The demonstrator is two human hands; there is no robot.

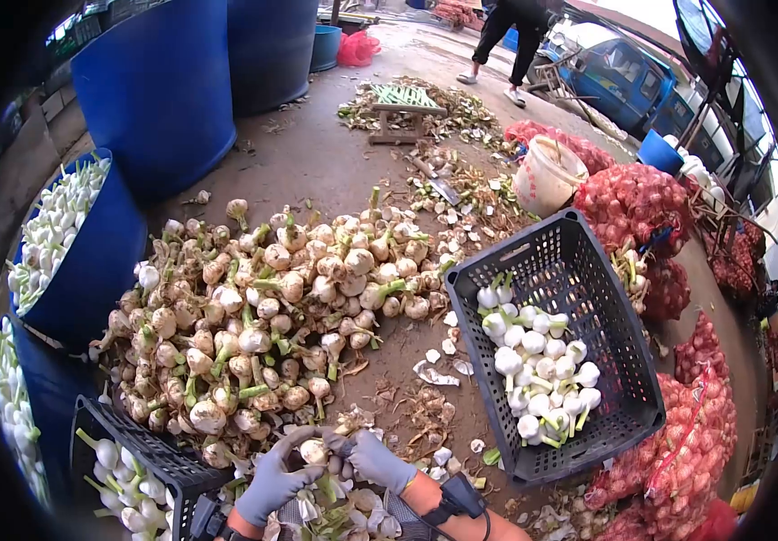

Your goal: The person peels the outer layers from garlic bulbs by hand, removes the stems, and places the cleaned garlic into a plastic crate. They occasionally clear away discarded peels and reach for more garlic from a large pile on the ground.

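Note:
My left hand point(279, 480), in a grey glove, is curled around a garlic bulb point(314, 451) at the bottom middle of the head view. Close beside the bulb, my right hand point(372, 458), also gloved in grey, has its fingers closed; what they hold is hidden. Loose peelings point(362, 514) lie below both hands. Ahead and to the left spreads a big heap of unpeeled garlic point(253, 316) with roots and cut stems. To the right, a black perforated crate point(578, 279) contains clean white bulbs point(542, 361).
Another black crate point(136, 442) with white garlic stands at lower left, near blue tubs point(91, 257). Red net sacks point(668, 433) line the right side, with a white bucket point(547, 176) behind. Farther off are a small stool point(398, 108), a walking person point(515, 41) and a blue vehicle point(619, 81).

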